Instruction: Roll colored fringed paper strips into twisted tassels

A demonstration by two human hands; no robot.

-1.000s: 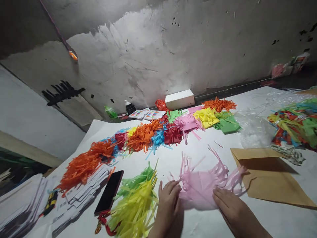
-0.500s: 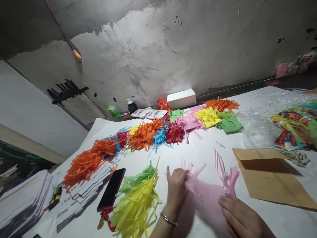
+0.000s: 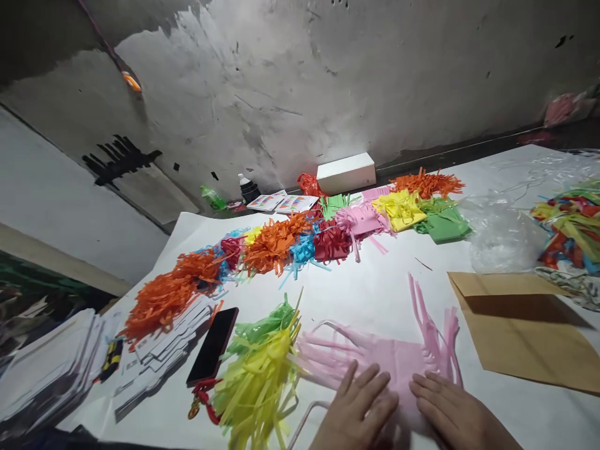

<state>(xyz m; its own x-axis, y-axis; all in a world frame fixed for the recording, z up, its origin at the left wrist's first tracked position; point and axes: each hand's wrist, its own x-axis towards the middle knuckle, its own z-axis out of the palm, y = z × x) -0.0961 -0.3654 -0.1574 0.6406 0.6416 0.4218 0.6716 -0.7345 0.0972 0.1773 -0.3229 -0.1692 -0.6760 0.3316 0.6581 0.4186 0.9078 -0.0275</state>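
A pink fringed tissue-paper sheet (image 3: 398, 359) lies spread on the white table cover, its cut strips fanning out to the left and up at the right. My left hand (image 3: 359, 403) rests on its near edge with the fingers spread. Flat on the right part of the sheet lies my right hand (image 3: 452, 406), fingers stretched out side by side. Neither hand grips anything. Just left of the sheet, touching its strips, is a yellow tissue tassel (image 3: 255, 390) with green tissue (image 3: 267, 328) behind it.
Fringed paper bundles, such as the orange one (image 3: 276, 244), run in a row across the table. A brown paper envelope (image 3: 525, 331) lies at right, near clear plastic bags (image 3: 506, 234). At left are a phone (image 3: 213, 347) and stacked white papers (image 3: 162, 353). A white box (image 3: 345, 174) stands by the wall.
The pink sheet, held raised between both hands before, now lies flat. My left hand has let go of its left end, moved right and nearer, and opened.
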